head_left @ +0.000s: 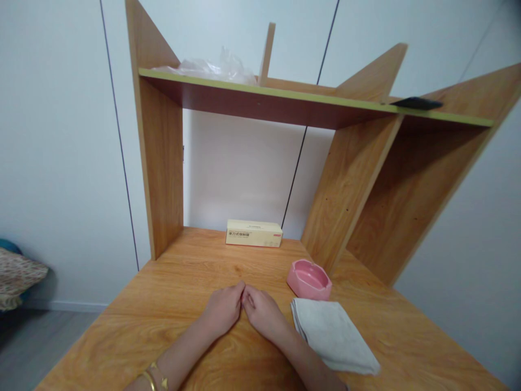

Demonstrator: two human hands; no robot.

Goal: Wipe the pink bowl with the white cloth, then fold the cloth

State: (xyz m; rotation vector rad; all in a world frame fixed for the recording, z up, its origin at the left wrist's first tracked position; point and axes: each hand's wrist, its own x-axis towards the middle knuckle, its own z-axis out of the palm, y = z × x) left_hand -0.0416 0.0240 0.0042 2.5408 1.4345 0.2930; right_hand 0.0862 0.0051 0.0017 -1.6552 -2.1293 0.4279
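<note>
My left hand (222,310) and my right hand (264,311) rest on the wooden desk (163,304), fingers curled under and knuckles touching each other in the middle. Nothing shows inside either fist. A folded white cloth (331,335) lies just right of my right hand, close to the wrist. A pink angular bowl (309,279) stands beyond the cloth, a little right of my hands. A long cream box (254,233) with a red stripe lies at the back of the desk against the wall. Gold bangles circle my left wrist.
A wooden hutch rises from the desk with side panels (163,163) and a shelf (285,100) overhead. Crumpled clear plastic (211,68) lies on the shelf's left part, a dark flat object (417,102) on its right. A patterned cushion (16,274) is at far left.
</note>
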